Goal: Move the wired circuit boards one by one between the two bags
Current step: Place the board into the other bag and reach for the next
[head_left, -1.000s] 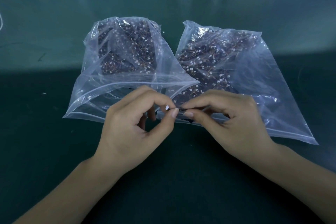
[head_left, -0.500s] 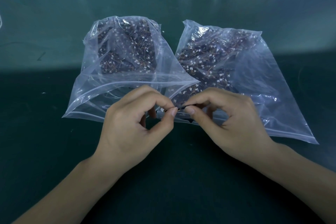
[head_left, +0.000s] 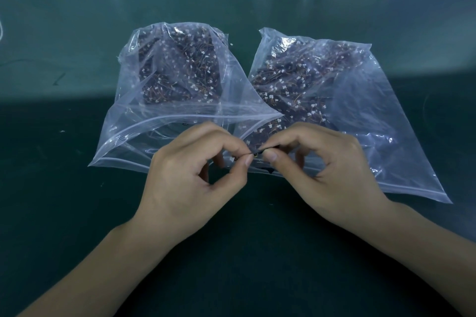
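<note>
While both hands pinch one small circuit board between thumb and forefinger, left hand and right hand meet just before the two bags' mouths; light, delicate wires, so grip the board's edges.

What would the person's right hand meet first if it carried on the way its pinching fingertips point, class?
The right hand points toward the left hand, so it would likely meet those fingertips first, across the small dark piece.

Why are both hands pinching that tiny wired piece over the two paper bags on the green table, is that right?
Not quite: the bags are clear plastic, not paper. The head view shows the left bag and right bag, see-through. The left hand and right hand do pinch the wired piece.
</note>
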